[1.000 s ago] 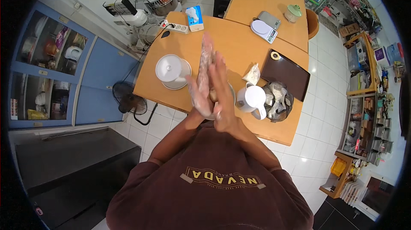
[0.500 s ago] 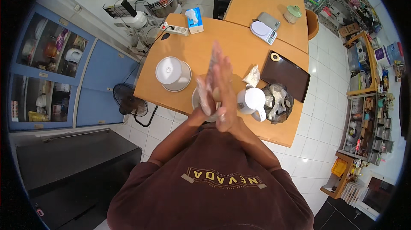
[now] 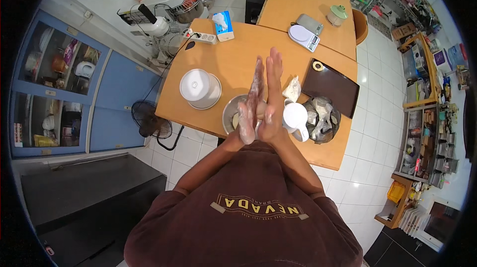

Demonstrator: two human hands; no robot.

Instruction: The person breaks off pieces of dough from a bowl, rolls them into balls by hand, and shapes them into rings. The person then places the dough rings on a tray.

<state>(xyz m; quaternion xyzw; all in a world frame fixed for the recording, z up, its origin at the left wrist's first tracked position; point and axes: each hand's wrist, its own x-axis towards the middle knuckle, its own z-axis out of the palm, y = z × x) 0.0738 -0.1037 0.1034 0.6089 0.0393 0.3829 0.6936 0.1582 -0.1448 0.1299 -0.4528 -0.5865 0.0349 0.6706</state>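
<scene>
My left hand [image 3: 250, 110] and my right hand [image 3: 273, 100] are raised palm to palm, fingers straight and pointing away from me. White residue coats the left one and marks the right thumb. A small pale dough ball [image 3: 261, 109] shows in the gap, held between the two palms. Below them, partly hidden, stands a metal bowl [image 3: 227, 113] with pale dough [image 3: 235, 120] inside. To the right of my hands is a white pitcher [image 3: 295, 116] with a lid.
A white lidded tub [image 3: 196, 85] stands on the wooden table [image 3: 238, 43] at left. At right lie a plastic bag of powder [image 3: 292, 89], a dark bag [image 3: 323, 120] and a brown tray [image 3: 332, 88] with a tape roll [image 3: 318, 66]. Farther back are a scale [image 3: 304, 37] and tissue box [image 3: 224, 27].
Both hands have shifted slightly right, and their fingers are now nearly level with each other. More of the metal bowl and its dough shows at the left.
</scene>
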